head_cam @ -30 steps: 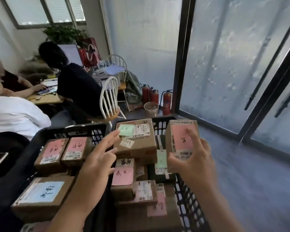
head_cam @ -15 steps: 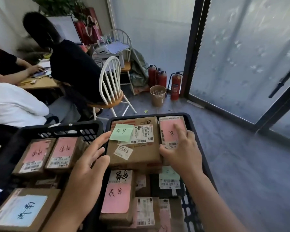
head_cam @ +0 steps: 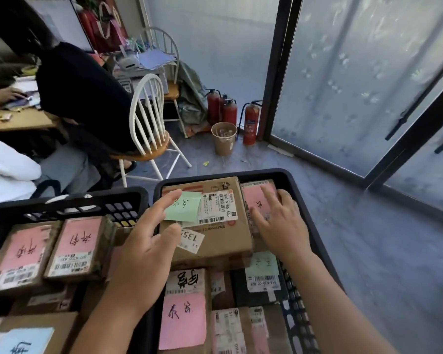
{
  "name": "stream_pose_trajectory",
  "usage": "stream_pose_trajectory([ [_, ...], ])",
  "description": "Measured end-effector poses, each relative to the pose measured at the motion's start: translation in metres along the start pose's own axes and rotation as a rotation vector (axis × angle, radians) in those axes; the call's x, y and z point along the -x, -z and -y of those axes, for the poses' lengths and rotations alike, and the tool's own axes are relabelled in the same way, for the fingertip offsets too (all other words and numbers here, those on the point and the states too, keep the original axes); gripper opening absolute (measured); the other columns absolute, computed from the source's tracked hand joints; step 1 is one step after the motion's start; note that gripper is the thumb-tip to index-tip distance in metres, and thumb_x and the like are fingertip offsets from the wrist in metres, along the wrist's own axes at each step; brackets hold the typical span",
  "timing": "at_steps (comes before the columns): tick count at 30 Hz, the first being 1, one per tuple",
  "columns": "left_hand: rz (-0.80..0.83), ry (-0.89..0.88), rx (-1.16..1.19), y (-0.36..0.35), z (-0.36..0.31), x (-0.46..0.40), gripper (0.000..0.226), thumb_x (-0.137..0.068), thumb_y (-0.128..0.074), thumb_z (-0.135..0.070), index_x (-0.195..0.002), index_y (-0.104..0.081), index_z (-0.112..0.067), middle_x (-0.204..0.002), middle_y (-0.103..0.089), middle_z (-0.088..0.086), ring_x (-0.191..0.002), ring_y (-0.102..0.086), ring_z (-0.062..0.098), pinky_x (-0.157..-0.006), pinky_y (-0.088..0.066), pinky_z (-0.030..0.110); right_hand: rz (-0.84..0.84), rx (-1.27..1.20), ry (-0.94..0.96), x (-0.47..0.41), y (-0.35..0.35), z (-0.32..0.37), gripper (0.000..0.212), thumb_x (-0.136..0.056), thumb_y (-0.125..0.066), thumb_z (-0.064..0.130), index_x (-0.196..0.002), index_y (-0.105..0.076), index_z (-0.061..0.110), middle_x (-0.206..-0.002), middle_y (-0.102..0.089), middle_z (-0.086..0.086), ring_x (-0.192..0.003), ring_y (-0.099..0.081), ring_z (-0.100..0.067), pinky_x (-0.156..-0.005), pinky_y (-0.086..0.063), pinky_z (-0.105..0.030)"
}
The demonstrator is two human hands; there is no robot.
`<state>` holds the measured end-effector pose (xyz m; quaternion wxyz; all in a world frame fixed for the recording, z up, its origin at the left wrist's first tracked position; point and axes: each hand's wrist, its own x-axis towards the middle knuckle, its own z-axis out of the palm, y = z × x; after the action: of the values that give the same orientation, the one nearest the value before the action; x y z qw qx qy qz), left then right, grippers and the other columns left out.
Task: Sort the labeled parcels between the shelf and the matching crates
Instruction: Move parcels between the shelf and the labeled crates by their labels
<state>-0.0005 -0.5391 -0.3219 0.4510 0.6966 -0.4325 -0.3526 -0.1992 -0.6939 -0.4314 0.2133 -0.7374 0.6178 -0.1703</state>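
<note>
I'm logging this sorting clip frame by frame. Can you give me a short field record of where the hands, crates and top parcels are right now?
left hand: open, fingers over the green-note box
right hand: open, fingers flat on the pink-label parcel
right crate: black, holds both those parcels at its far end
left crate: black, holds two pink-labelled boxes side by side
background: white chair, red fire extinguishers

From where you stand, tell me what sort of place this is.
Probably an office doubling as a parcel sorting room: black crates of labeled cardboard parcels, people working at a desk, fire extinguishers by frosted glass doors.
</note>
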Motion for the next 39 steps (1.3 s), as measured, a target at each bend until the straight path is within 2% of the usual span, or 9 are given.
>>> stream_pose_trajectory([
  [7, 0.006, -0.115, 0.018, 0.019, -0.019, 0.001, 0.047, -0.108, -0.046, -0.022, -0.144, -0.049, -0.051, -0.134, -0.054, -0.030, -0.075, -0.054, -0.031, -0.063, -0.041, -0.005, -0.152, -0.008, 0.095, 0.034, 0.060, 0.048, 0.070, -0.098, -0.051, 0.056, -0.162, -0.030, 0.037, -0.162, -0.035, 0.008, -0.149, -0.032, -0.018, -0.110, -0.043, -0.046],
  [10, 0.029, -0.158, -0.003, 0.026, -0.026, 0.008, 0.049, -0.106, -0.047, -0.027, -0.144, -0.047, -0.058, -0.107, -0.061, -0.045, -0.070, -0.053, -0.022, -0.062, -0.041, -0.004, -0.179, -0.105, 0.146, 0.058, 0.086, 0.074, 0.067, -0.098, -0.054, 0.057, -0.160, -0.031, 0.044, -0.162, -0.034, 0.015, -0.148, -0.033, -0.011, -0.112, -0.041, -0.043],
  [11, 0.029, -0.171, -0.004, 0.029, -0.029, 0.012, 0.050, -0.105, -0.047, -0.028, -0.143, -0.047, -0.060, -0.100, -0.062, -0.046, -0.074, -0.052, -0.021, -0.067, -0.044, 0.000, -0.184, -0.148, 0.164, 0.066, 0.095, 0.082, 0.066, -0.098, -0.054, 0.057, -0.159, -0.031, 0.047, -0.162, -0.034, 0.018, -0.148, -0.033, -0.008, -0.113, -0.040, -0.041],
  [14, -0.021, -0.221, -0.009, 0.034, -0.043, 0.027, 0.047, -0.104, -0.048, -0.036, -0.143, -0.045, -0.063, -0.149, -0.050, -0.026, -0.132, -0.045, -0.011, -0.112, -0.045, 0.032, -0.200, -0.259, 0.255, 0.089, 0.115, 0.105, 0.062, -0.098, -0.057, 0.055, -0.156, -0.035, 0.051, -0.156, -0.038, 0.024, -0.141, -0.036, 0.000, -0.107, -0.035, -0.031],
  [16, -0.056, -0.248, -0.039, 0.040, -0.055, 0.042, 0.047, -0.100, -0.048, -0.044, -0.143, -0.043, -0.063, -0.157, -0.044, -0.020, -0.146, -0.041, 0.005, -0.118, -0.040, 0.048, -0.200, -0.316, 0.319, 0.102, 0.126, 0.117, 0.063, -0.095, -0.059, 0.057, -0.154, -0.036, 0.052, -0.153, -0.039, 0.026, -0.137, -0.038, 0.003, -0.104, -0.033, -0.028],
  [21, -0.266, -0.303, -0.175, 0.055, -0.076, 0.094, 0.052, -0.101, -0.050, -0.036, -0.148, -0.041, -0.057, -0.142, -0.041, -0.041, -0.130, -0.041, -0.016, -0.105, -0.035, 0.021, -0.102, -0.364, 0.521, 0.128, 0.149, 0.140, 0.073, -0.089, -0.062, 0.064, -0.154, -0.029, 0.059, -0.152, -0.033, 0.034, -0.141, -0.037, 0.000, -0.108, -0.037, -0.034],
  [26, -0.558, -0.246, -0.304, 0.049, -0.083, 0.175, 0.057, -0.099, -0.048, -0.041, -0.153, -0.035, -0.052, -0.157, -0.034, -0.031, -0.146, -0.036, -0.001, -0.121, -0.036, 0.043, 0.053, -0.335, 0.814, 0.157, 0.167, 0.149, 0.075, -0.089, -0.060, 0.066, -0.154, -0.025, 0.061, -0.158, -0.032, 0.030, -0.143, -0.034, 0.001, -0.110, -0.038, -0.037],
  [32, -0.831, -0.019, -0.479, 0.025, -0.078, 0.304, 0.059, -0.099, -0.048, -0.044, -0.153, -0.028, -0.058, -0.168, -0.016, -0.025, -0.158, 0.006, 0.003, -0.124, -0.013, 0.038, 0.281, -0.368, 1.107, 0.232, 0.170, 0.160, 0.085, -0.081, -0.047, 0.077, -0.159, -0.026, 0.053, -0.166, -0.029, 0.022, -0.153, -0.024, -0.005, -0.120, -0.025, -0.037],
  [39, -1.182, 0.259, -0.575, 0.013, -0.091, 0.484, 0.056, -0.103, -0.045, -0.051, -0.154, -0.024, -0.059, -0.169, -0.007, -0.030, -0.157, 0.013, -0.001, -0.129, -0.010, 0.049, 0.519, -0.333, 1.471, 0.378, 0.175, 0.203, 0.084, -0.087, -0.050, 0.076, -0.159, -0.013, 0.057, -0.171, -0.012, 0.025, -0.159, -0.010, -0.006, -0.127, -0.025, -0.050],
])
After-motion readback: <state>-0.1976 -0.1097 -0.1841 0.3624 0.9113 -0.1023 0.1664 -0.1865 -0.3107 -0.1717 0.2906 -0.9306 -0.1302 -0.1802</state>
